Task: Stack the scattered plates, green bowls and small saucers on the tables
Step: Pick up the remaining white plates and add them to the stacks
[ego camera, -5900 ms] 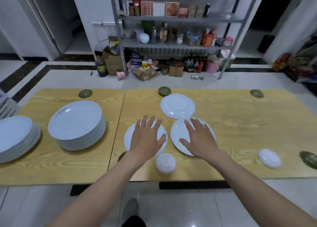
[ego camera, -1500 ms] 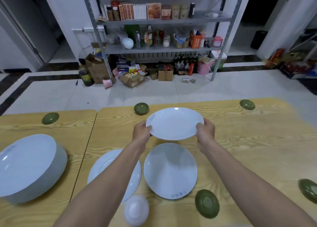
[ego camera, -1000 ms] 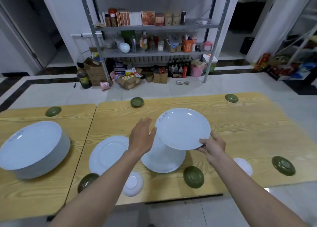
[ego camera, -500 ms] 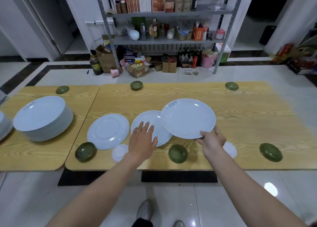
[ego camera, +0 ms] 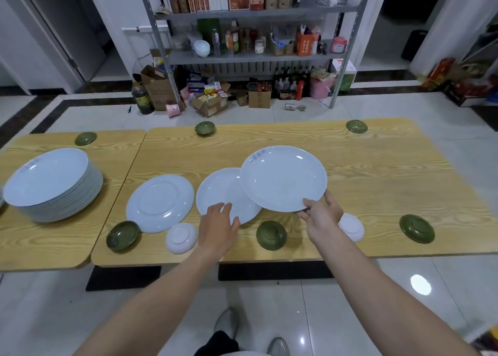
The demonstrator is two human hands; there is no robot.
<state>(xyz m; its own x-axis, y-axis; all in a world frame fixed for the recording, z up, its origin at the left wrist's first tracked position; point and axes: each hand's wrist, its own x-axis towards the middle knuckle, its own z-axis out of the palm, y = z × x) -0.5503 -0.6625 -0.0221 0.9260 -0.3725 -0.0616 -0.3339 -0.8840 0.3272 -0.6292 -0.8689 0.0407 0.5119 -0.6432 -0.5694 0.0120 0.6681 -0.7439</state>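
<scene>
Pinching the near rim of a raised plate (ego camera: 283, 178), right grip (ego camera: 320, 215) is clamped on it; plate hangs above mid counter (ego camera: 377, 172), overlapping a flat plate (ego camera: 221, 188) just to its left. On that flat plate's near rim, nr the front edge, rests left grip (ego camera: 218, 223), fingers straight & relaxed.

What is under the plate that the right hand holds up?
Under the held plate lies the right edge of another white plate on the table. Whatever else the table carries there is covered.
</scene>
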